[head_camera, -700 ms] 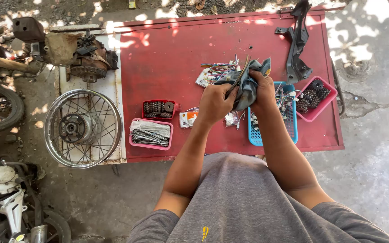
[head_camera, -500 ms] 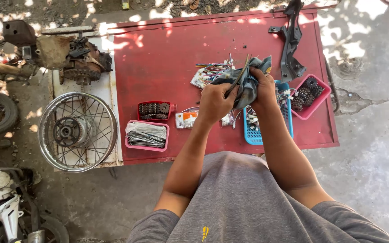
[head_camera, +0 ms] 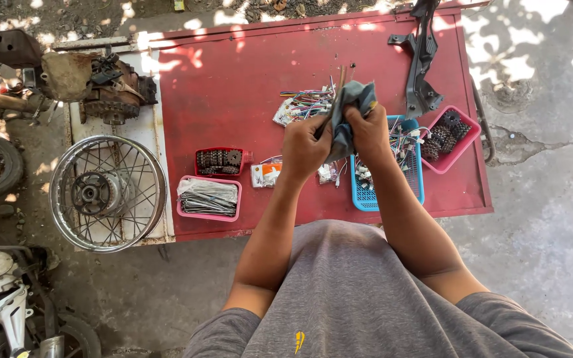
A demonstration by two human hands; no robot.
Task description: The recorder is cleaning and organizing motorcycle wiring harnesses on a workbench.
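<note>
Hands, left (head_camera: 304, 147) and right (head_camera: 371, 130), clutch grey cloth (head_camera: 349, 109) over red table (head_camera: 233, 99)

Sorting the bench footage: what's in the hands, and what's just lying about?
In hand:
left hand and right hand gripping grey rag around thin rods

Lying about:
spoked wheel
blue basket
pink tray of spokes
sprocket trays
red table

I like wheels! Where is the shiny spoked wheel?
The spoked wheel lies flat at the left of the head view, beside the red table, below a rusty engine part.
</note>
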